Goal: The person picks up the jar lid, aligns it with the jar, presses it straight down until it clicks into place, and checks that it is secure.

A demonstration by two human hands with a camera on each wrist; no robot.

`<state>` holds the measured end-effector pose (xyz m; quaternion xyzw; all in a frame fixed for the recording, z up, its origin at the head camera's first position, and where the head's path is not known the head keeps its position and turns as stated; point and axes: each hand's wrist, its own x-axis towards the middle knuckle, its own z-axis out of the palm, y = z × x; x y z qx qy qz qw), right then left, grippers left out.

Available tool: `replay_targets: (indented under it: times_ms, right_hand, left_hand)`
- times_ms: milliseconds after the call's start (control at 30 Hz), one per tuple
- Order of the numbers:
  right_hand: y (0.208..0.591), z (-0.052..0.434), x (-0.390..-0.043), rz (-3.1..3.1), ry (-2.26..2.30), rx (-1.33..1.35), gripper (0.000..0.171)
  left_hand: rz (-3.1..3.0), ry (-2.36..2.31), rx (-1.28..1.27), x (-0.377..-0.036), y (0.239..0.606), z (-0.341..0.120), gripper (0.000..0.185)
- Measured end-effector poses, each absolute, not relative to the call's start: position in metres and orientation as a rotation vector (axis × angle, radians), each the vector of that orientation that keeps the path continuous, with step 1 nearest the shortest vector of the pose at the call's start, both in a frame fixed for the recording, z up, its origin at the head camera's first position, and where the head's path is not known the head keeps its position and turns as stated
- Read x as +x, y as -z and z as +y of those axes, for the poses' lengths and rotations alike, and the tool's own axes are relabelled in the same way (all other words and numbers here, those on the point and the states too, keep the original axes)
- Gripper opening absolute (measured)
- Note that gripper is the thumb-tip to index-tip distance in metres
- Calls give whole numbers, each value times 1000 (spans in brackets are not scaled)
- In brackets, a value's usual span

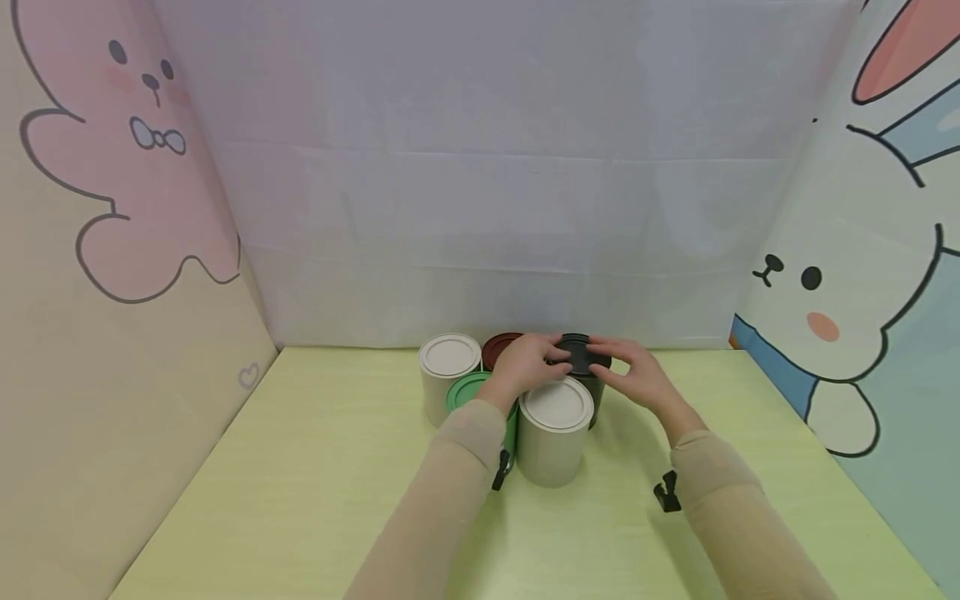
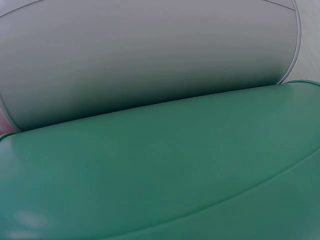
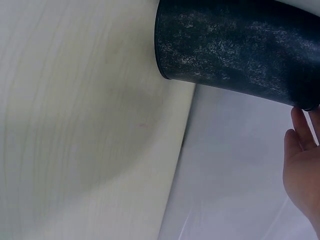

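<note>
A black can (image 1: 587,385) with a black lid (image 1: 579,354) stands at the back right of the cluster. My left hand (image 1: 525,362) reaches over the green can (image 1: 467,389) and holds the black lid's left edge. On the opposite edge, my right hand (image 1: 637,375) grips with thumb and fingers spread around the rim. The right wrist view shows speckled marks on the black can (image 3: 235,50) and the fingertips of my right hand (image 3: 302,160) at its top edge. Close up in the left wrist view are the green can (image 2: 160,165) and a pale can (image 2: 150,55), touching.
A white-lidded can (image 1: 553,442) stands in front of the black one. Another white-lidded can (image 1: 448,375) is at the back left, beside a dark red lid (image 1: 498,348) partly covered by my left hand. The pale table (image 1: 315,467) meets a white cloth backdrop (image 1: 480,208).
</note>
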<state>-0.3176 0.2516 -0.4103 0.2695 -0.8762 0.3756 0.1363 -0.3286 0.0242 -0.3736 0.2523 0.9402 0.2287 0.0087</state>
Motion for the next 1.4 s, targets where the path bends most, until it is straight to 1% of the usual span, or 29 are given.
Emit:
replay_targets:
  times_ms: [400, 1167, 1400]
  right_hand:
    - [410, 247, -315, -2598, -1148, 708, 38]
    - [405, 240, -307, -2623, -1165, 654, 36]
    - [405, 239, -305, -2621, -1166, 632, 34]
  left_hand:
    - [2963, -696, 785, -328, 375, 25, 29]
    - [2970, -765, 701, -329, 377, 30, 24]
    - [2968, -776, 737, -329, 377, 29, 23]
